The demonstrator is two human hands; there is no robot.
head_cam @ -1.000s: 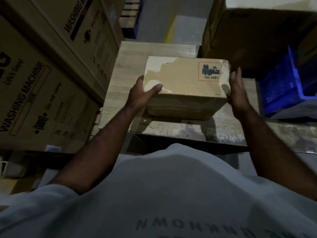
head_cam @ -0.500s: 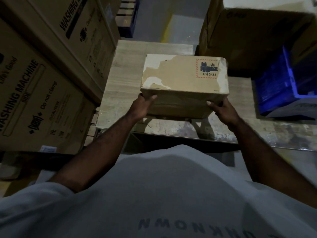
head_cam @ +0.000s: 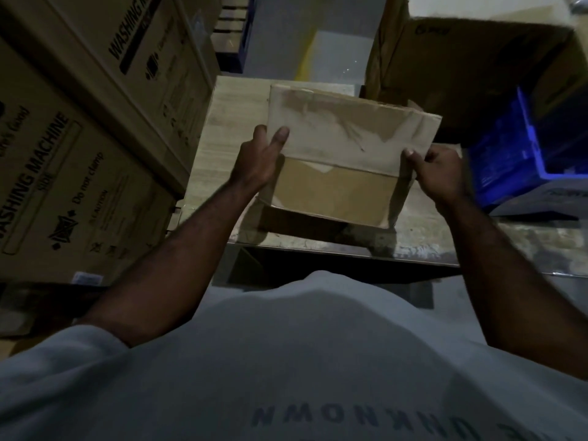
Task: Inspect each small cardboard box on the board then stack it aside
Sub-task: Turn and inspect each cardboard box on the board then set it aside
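Note:
A small cardboard box (head_cam: 343,160) is held up above the wooden board (head_cam: 229,128), tilted so a taped, scuffed face and a plain brown face show. My left hand (head_cam: 259,160) grips its left edge, thumb on the taped face. On the right edge, my right hand (head_cam: 437,171) holds the box with curled fingers. The box's red-bordered label is out of sight.
Large washing machine cartons (head_cam: 73,148) stand stacked on the left. A big open brown carton (head_cam: 471,68) sits at the back right, with a blue crate (head_cam: 521,160) beside it. The board's near edge (head_cam: 350,249) is worn. Grey floor (head_cam: 286,36) lies beyond.
The box has been rolled toward me: the labelled face turned away and a taped face now shows. Both hands shifted grip from its lower edge to its sides.

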